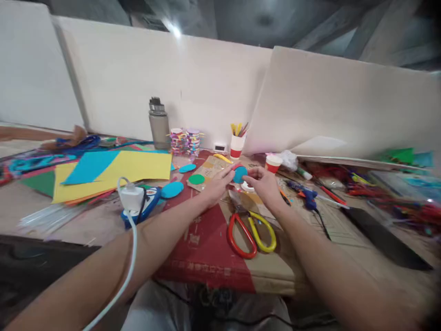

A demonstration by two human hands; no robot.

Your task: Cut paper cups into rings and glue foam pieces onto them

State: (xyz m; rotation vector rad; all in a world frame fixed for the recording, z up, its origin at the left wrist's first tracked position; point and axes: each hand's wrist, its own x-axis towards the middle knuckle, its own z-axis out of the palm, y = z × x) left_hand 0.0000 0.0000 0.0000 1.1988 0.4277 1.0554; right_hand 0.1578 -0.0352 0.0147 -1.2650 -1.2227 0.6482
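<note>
My left hand and my right hand meet over the middle of the table, both pinching a small blue paper disc with a bit of red behind it. Just under the right hand lies a white tape roll. Scissors with one red and one yellow handle rest on the red-and-brown cardboard in front of my hands. A green disc and other blue discs lie to the left.
Yellow and blue paper sheets lie at left, near a white charger with its cable. A grey bottle, stacked tape rolls, a cup of sticks, a blue glue gun and a black strip are around.
</note>
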